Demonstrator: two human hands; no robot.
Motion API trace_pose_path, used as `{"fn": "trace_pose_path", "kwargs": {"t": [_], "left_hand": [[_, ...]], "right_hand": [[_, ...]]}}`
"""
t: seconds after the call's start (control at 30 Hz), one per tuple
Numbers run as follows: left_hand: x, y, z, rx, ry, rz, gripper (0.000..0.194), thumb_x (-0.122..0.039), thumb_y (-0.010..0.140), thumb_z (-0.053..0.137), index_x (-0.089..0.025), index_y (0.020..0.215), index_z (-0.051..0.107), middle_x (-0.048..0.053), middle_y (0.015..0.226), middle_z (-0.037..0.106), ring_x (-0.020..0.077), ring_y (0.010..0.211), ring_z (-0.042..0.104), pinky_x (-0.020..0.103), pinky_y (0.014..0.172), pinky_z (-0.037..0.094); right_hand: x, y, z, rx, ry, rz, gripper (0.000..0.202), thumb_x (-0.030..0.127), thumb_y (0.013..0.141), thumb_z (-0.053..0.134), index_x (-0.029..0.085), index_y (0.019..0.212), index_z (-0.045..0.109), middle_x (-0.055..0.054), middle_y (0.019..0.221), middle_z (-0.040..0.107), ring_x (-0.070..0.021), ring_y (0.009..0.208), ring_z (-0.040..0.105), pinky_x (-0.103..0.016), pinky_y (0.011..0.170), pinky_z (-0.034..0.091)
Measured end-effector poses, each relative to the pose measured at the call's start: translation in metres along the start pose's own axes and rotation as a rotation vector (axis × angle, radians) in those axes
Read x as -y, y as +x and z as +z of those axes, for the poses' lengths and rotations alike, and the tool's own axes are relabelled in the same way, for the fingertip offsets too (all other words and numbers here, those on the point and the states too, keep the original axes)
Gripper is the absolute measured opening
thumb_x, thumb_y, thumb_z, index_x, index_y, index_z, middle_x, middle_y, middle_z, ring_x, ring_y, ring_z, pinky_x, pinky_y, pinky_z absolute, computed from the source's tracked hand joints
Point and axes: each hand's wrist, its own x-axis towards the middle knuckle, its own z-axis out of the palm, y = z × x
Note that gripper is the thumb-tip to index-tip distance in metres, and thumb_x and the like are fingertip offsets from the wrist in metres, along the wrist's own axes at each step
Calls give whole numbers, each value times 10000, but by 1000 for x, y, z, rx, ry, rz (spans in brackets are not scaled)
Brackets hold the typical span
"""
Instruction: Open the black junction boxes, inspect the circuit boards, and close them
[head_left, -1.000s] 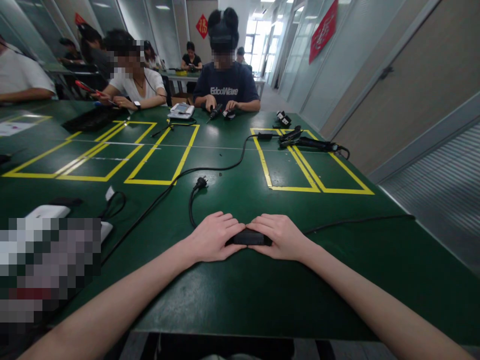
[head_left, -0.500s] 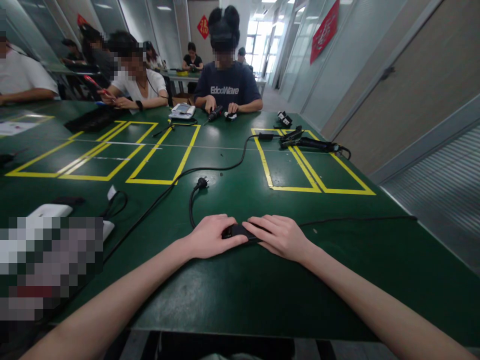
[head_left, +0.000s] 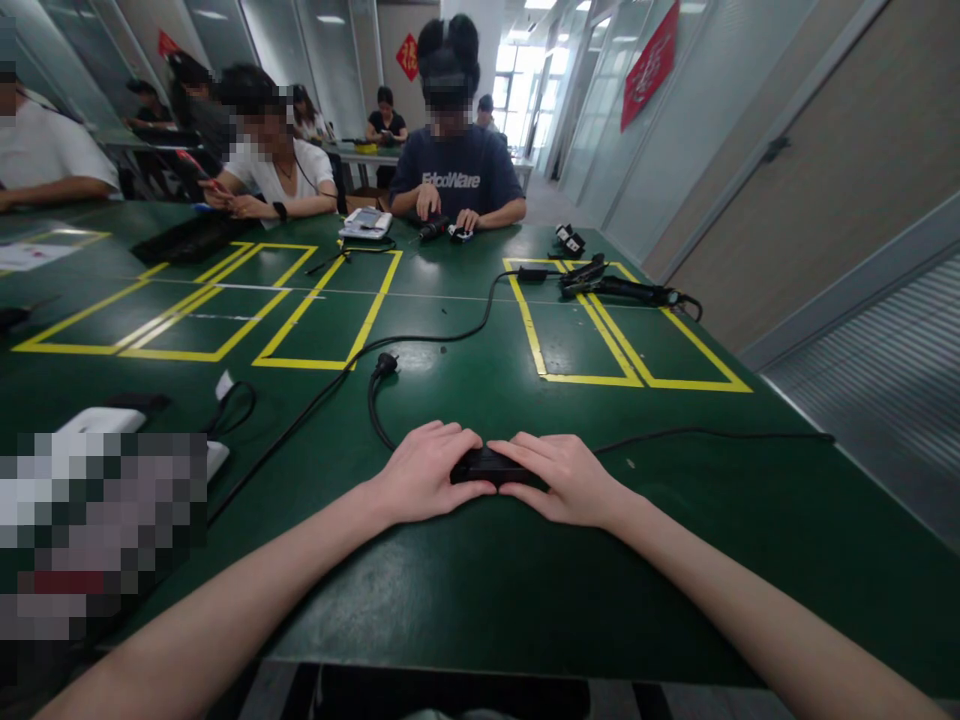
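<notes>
A black power adapter (head_left: 491, 466) lies on the green table in front of me, its ends covered by my hands. My left hand (head_left: 429, 470) is closed round the left end, thumb along the near side and fingers over the far side. Round the right end is my right hand (head_left: 562, 477), gripping the same way; the two thumb tips nearly meet. From the left end a short black cord curves up to a plug (head_left: 385, 364) resting on the table. On the right, a thin black cable (head_left: 705, 431) runs out toward the table's right edge.
Another long black cable (head_left: 420, 338) crosses the table to a black clamp-like tool (head_left: 600, 282). Yellow tape frames (head_left: 592, 380) mark the tabletop. White devices (head_left: 105, 420) lie at left, partly blurred. Across the table a person (head_left: 457, 180) has hands near a drill (head_left: 433, 229).
The plug and its cord have shifted slightly left. My right thumb now shows along the adapter's near side, and more of the adapter is visible between my hands.
</notes>
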Motion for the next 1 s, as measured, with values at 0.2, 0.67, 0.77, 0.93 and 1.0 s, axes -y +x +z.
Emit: {"fn": "trace_pose_path", "kwargs": {"t": [0.2, 0.67, 0.77, 0.93, 1.0], "left_hand": [[-5, 0, 3, 34, 24, 26, 309, -490, 995, 609, -182, 1019, 614, 44, 919, 691, 221, 850, 636, 350, 785, 457], [-4, -1, 3, -8, 7, 36, 396, -518, 1062, 472, -177, 948, 639, 48, 849, 689, 210, 818, 619, 340, 773, 450], [-3, -2, 4, -3, -10, 27, 401, -527, 1054, 490, -173, 971, 661, 51, 860, 698, 205, 822, 625, 343, 787, 463], [0, -2, 1, -77, -11, 49, 398, -497, 1041, 526, -170, 1226, 657, 101, 1079, 746, 250, 1007, 645, 410, 904, 489], [3, -2, -2, -158, 10, 83, 427, -444, 1047, 524, -175, 1372, 590, 131, 1271, 709, 278, 1160, 616, 462, 1007, 463]], "right_hand": [[1, 0, 0, -16, -22, -21, 401, 396, 1069, 475, 135, 1360, 568, -86, 972, 716, -179, 728, 676, -295, 630, 482], [1, 2, -6, 35, 73, -20, 383, 388, 1037, 539, 179, 1355, 586, -86, 1023, 716, -174, 813, 692, -277, 689, 505], [2, 3, -7, 45, 44, -45, 420, 389, 1041, 536, 206, 1415, 585, -97, 1104, 703, -168, 830, 689, -271, 688, 506], [-3, -1, -5, -29, 127, 61, 365, 346, 1062, 492, 243, 1370, 659, -79, 1060, 710, -156, 792, 673, -270, 686, 515], [-12, -3, -5, -97, 251, 172, 369, 357, 1061, 488, 233, 1353, 677, -75, 1013, 718, -165, 795, 675, -282, 704, 534]]}}
